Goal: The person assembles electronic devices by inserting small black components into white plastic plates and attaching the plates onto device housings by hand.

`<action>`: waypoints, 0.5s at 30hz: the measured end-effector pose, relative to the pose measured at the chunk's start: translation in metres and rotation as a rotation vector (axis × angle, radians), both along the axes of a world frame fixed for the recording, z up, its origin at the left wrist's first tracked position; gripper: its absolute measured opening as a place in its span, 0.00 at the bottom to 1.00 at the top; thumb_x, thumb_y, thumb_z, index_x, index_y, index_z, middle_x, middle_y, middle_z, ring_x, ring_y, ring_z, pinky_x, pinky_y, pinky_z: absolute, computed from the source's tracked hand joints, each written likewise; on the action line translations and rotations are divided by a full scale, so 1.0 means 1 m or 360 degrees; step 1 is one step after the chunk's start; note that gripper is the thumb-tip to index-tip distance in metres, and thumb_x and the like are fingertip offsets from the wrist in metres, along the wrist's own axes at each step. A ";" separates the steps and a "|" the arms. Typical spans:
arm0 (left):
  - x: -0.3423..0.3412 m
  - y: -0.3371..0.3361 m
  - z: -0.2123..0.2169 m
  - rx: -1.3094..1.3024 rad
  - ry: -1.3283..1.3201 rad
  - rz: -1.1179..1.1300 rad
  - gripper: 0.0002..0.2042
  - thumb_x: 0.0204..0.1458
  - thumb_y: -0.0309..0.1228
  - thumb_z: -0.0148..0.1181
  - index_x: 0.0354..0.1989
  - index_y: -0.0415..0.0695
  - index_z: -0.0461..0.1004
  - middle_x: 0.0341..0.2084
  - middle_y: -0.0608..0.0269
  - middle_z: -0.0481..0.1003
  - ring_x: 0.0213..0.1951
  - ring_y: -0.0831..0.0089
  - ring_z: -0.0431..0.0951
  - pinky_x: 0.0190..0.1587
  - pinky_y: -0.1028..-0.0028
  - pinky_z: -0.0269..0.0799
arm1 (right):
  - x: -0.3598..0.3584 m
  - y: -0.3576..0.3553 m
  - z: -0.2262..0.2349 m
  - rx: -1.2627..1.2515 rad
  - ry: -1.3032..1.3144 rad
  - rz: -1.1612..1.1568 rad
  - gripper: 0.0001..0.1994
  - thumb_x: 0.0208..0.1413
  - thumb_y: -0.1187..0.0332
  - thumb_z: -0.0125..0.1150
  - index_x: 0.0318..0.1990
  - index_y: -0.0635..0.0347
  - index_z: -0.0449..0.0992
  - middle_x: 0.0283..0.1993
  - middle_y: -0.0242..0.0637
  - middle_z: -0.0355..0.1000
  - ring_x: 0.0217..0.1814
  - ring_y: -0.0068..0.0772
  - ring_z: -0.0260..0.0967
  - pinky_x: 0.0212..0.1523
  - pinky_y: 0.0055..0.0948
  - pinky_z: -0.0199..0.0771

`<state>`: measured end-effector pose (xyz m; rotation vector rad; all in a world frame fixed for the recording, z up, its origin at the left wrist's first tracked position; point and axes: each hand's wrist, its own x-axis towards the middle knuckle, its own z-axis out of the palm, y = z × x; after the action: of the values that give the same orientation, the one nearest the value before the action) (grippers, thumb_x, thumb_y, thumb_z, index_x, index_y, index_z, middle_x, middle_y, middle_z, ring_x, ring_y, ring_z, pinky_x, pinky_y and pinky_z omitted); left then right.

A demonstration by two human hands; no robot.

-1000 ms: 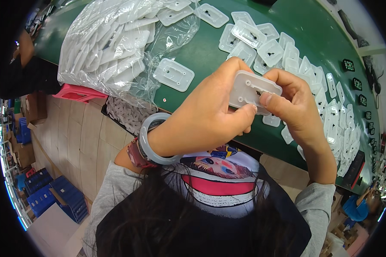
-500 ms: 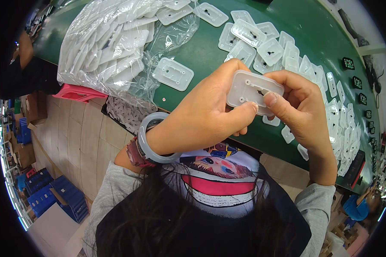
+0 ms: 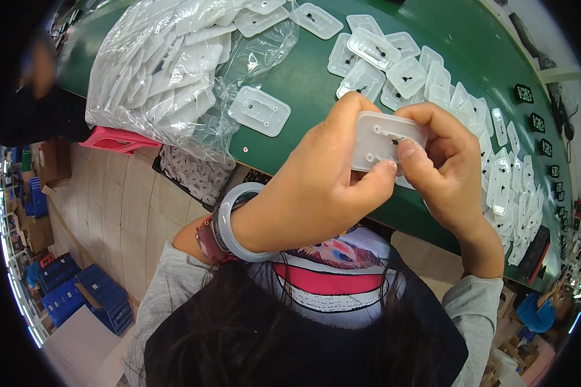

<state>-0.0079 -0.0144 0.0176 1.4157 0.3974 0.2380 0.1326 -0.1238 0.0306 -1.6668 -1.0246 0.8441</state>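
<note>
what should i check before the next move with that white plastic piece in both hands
1. Grip on the white plastic plate: left hand and right hand both pinch it. Ok.
2. Plate clear of the green table: it is held above the surface. Ok.
3. Small dark part in the plate's slot: too small to judge its seating. Cannot tell.
4. Right thumb off the slot: it rests on the plate's lower edge. Ok.
5. Supply within sight: a clear bag of plates lies to the left, and a single loose plate beside it. Ok.
6. Laid-out plates in tidy order: they overlap. Not ok.
</note>
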 end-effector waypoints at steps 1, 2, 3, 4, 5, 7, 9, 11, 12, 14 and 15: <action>0.000 0.001 0.001 -0.0102 -0.0010 -0.0001 0.14 0.50 0.21 0.51 0.45 0.38 0.59 0.26 0.61 0.69 0.22 0.79 0.72 0.25 0.85 0.67 | -0.001 0.001 0.002 -0.0007 0.0134 -0.0032 0.13 0.48 0.69 0.60 0.41 0.65 0.72 0.31 0.35 0.71 0.25 0.20 0.64 0.25 0.13 0.64; 0.000 0.002 0.002 -0.0204 -0.0020 -0.0002 0.14 0.50 0.21 0.51 0.45 0.38 0.59 0.26 0.61 0.69 0.22 0.79 0.72 0.25 0.85 0.67 | -0.001 0.002 0.005 -0.0013 0.0267 -0.0064 0.13 0.48 0.70 0.60 0.42 0.65 0.72 0.32 0.35 0.71 0.25 0.20 0.64 0.25 0.14 0.64; 0.000 0.003 0.003 -0.0306 -0.0030 -0.0003 0.14 0.50 0.21 0.51 0.45 0.38 0.59 0.26 0.61 0.69 0.22 0.79 0.72 0.24 0.85 0.67 | -0.001 0.002 0.005 -0.0019 0.0400 -0.0096 0.13 0.48 0.70 0.60 0.42 0.65 0.72 0.32 0.35 0.71 0.25 0.20 0.64 0.25 0.14 0.64; 0.000 0.004 0.004 -0.0305 -0.0033 -0.0005 0.14 0.50 0.21 0.51 0.45 0.38 0.59 0.26 0.61 0.69 0.22 0.79 0.72 0.24 0.85 0.67 | 0.000 0.001 0.006 -0.0017 0.0397 -0.0098 0.13 0.48 0.70 0.60 0.42 0.65 0.72 0.32 0.35 0.71 0.25 0.20 0.64 0.25 0.14 0.64; 0.000 0.006 0.005 -0.0331 -0.0026 -0.0020 0.14 0.50 0.21 0.51 0.45 0.38 0.59 0.26 0.61 0.69 0.22 0.79 0.72 0.24 0.85 0.67 | 0.002 0.001 0.006 -0.0038 0.0426 -0.0081 0.14 0.48 0.70 0.60 0.42 0.65 0.72 0.32 0.36 0.71 0.25 0.20 0.64 0.25 0.14 0.64; -0.001 0.008 0.006 -0.0385 -0.0011 -0.0050 0.14 0.50 0.21 0.51 0.45 0.38 0.59 0.26 0.61 0.69 0.21 0.79 0.72 0.25 0.84 0.67 | 0.005 -0.001 0.005 -0.0078 0.0484 -0.0047 0.14 0.48 0.69 0.61 0.42 0.64 0.72 0.32 0.36 0.71 0.25 0.20 0.64 0.25 0.14 0.64; 0.000 0.008 0.005 -0.0411 -0.0004 -0.0066 0.14 0.50 0.21 0.51 0.45 0.38 0.59 0.27 0.61 0.69 0.21 0.79 0.71 0.25 0.84 0.67 | 0.006 -0.001 0.005 -0.0099 0.0513 -0.0031 0.14 0.48 0.69 0.61 0.42 0.64 0.72 0.32 0.36 0.72 0.25 0.20 0.64 0.25 0.15 0.64; 0.000 0.004 0.002 -0.0303 -0.0034 -0.0009 0.14 0.50 0.21 0.51 0.45 0.38 0.59 0.27 0.61 0.69 0.21 0.80 0.71 0.25 0.84 0.67 | 0.005 0.000 0.004 -0.0077 0.0539 -0.0018 0.14 0.47 0.68 0.62 0.41 0.64 0.72 0.31 0.35 0.71 0.25 0.20 0.63 0.25 0.15 0.64; 0.001 0.002 0.000 -0.0249 -0.0048 0.0020 0.14 0.50 0.21 0.51 0.45 0.38 0.59 0.27 0.61 0.69 0.21 0.80 0.71 0.25 0.84 0.67 | 0.004 0.001 0.004 -0.0067 0.0553 -0.0012 0.13 0.47 0.68 0.62 0.40 0.64 0.72 0.30 0.35 0.71 0.25 0.20 0.63 0.26 0.15 0.64; 0.000 0.001 -0.001 -0.0197 -0.0063 0.0047 0.14 0.50 0.22 0.52 0.45 0.38 0.59 0.27 0.61 0.69 0.21 0.80 0.70 0.25 0.84 0.67 | 0.004 0.001 0.002 -0.0057 0.0567 -0.0007 0.13 0.47 0.67 0.63 0.39 0.63 0.72 0.30 0.35 0.71 0.25 0.20 0.63 0.26 0.16 0.65; 0.000 0.000 0.000 -0.0122 -0.0042 0.0052 0.14 0.50 0.22 0.52 0.45 0.38 0.59 0.28 0.60 0.69 0.22 0.79 0.70 0.25 0.84 0.67 | 0.006 0.001 0.001 -0.0094 0.0548 0.0002 0.12 0.47 0.67 0.63 0.38 0.63 0.72 0.29 0.34 0.70 0.25 0.20 0.63 0.26 0.16 0.65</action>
<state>-0.0081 -0.0145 0.0180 1.3303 0.4039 0.2650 0.1383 -0.1228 0.0315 -1.5012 -0.7684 1.1259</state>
